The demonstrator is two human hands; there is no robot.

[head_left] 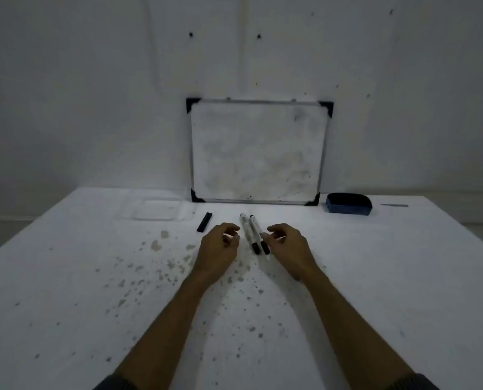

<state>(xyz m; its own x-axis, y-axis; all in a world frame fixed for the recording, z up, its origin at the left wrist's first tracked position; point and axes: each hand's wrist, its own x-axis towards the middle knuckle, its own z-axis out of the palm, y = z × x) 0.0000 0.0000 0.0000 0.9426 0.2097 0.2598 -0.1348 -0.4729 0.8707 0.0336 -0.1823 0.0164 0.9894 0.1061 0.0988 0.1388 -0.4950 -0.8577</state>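
Roughly centred, the table [375,263] leaves broad bare surface on either side of the forearms. Its far edge meets the wall, where a whiteboard [258,153] leans, smudged. Two markers [248,229] lie side by side on the tabletop between the hands, pointing toward the board. The left hand [220,246] hovers just beside them, fingers loosely curled and holding nothing. The right hand [288,246] is equally loose, its fingertips [263,236] right at the nearer marker (contact unclear). Black caps [205,221] lie left of the markers, beside a clear tray [155,210]. A blue eraser [348,204] sits right of the board. The white surface is speckled with stains.
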